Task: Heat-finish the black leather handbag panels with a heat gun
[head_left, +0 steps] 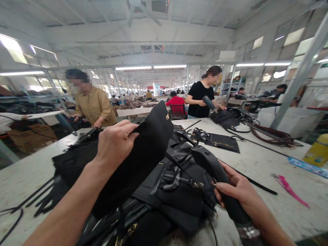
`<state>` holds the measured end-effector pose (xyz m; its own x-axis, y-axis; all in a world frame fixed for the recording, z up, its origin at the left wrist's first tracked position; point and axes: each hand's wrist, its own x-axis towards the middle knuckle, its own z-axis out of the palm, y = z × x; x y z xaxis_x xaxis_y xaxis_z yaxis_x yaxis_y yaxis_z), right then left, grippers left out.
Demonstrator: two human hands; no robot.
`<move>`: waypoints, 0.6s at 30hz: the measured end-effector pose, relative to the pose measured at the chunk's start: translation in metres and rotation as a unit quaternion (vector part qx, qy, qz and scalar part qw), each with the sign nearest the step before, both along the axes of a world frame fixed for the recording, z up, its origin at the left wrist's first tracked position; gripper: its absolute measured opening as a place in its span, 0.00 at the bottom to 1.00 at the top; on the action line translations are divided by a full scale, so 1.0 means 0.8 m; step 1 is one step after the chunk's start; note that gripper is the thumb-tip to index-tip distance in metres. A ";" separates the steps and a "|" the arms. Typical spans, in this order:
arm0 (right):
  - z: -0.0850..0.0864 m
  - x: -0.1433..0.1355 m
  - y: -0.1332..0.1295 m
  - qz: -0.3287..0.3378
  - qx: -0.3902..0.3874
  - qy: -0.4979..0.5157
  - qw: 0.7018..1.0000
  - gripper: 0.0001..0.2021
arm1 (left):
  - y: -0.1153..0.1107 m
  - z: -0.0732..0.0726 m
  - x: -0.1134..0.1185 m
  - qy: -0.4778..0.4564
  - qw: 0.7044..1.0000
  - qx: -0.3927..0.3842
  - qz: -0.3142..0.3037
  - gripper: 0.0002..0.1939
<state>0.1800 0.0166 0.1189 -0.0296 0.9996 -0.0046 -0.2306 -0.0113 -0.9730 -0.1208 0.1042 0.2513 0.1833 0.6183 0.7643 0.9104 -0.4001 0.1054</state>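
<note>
A black leather bag (179, 191) lies open on the white worktable (261, 160) in front of me. My left hand (115, 143) grips the bag's black flap (151, 140) and holds it raised and folded back. My right hand (234, 189) is closed on a black strap or handle piece (210, 164) at the bag's right side. Inside the bag I see straps, gold-coloured fittings and a dark lining. More black bags are piled under and to the left of it (74, 160).
Pink snips (289, 188) lie on the table at right, near a yellow bottle (319, 150) and a blue strip. Black and brown straps lie at the far right. A person in a tan shirt (93, 106) and another in black holding a heat gun (202, 97) work across the table.
</note>
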 end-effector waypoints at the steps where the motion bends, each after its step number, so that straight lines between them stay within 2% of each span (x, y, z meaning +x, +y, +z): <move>1: -0.003 0.003 -0.009 -0.005 -0.004 0.000 1.000 0.44 | -0.006 -0.005 0.017 0.047 0.999 0.016 0.002 0.14; 2: -0.007 0.006 -0.018 -0.013 -0.008 0.001 1.000 0.45 | -0.011 -0.019 0.035 0.096 0.995 0.018 -0.009 0.14; 3: -0.011 0.008 -0.028 -0.023 -0.016 0.000 1.000 0.46 | -0.017 -0.042 0.053 0.142 0.989 0.008 -0.028 0.15; 4: -0.016 0.010 -0.038 -0.037 -0.026 -0.003 0.999 0.46 | -0.022 -0.074 0.071 0.175 0.983 -0.014 -0.053 0.15; 6: -0.028 0.016 -0.058 -0.064 -0.050 -0.024 0.996 0.47 | -0.034 -0.155 0.100 0.244 0.959 -0.082 -0.119 0.14; 8: -0.039 0.023 -0.077 -0.076 -0.074 -0.052 0.993 0.47 | -0.046 -0.243 0.115 0.242 0.953 -0.137 -0.123 0.16; 9: -0.044 0.027 -0.084 -0.077 -0.087 -0.066 0.991 0.47 | -0.052 -0.282 0.116 0.229 0.955 -0.142 -0.125 0.20; 10: -0.048 0.030 -0.090 -0.074 -0.099 -0.081 0.989 0.47 | -0.058 -0.314 0.113 0.209 0.962 -0.130 -0.121 0.25; 11: -0.051 0.031 -0.094 -0.064 -0.111 -0.095 0.987 0.47 | -0.063 -0.339 0.108 0.181 0.970 -0.117 -0.116 0.26; 12: -0.053 0.032 -0.096 -0.052 -0.122 -0.108 0.985 0.46 | -0.068 -0.356 0.101 0.153 0.976 -0.106 -0.110 0.27; 14: -0.055 0.029 -0.096 -0.019 -0.135 -0.131 0.982 0.45 | -0.075 -0.371 0.086 0.107 0.985 -0.103 -0.091 0.29; 18: -0.063 0.013 -0.086 0.096 -0.127 -0.205 0.966 0.41 | -0.076 -0.366 0.068 0.054 0.990 -0.111 -0.064 0.32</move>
<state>0.1901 -0.0524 0.0686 -0.1584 0.9406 -0.3003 0.2031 -0.2666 -0.9422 -0.0667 0.0432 -0.0413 0.3453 0.7345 0.5842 0.8642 -0.4916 0.1073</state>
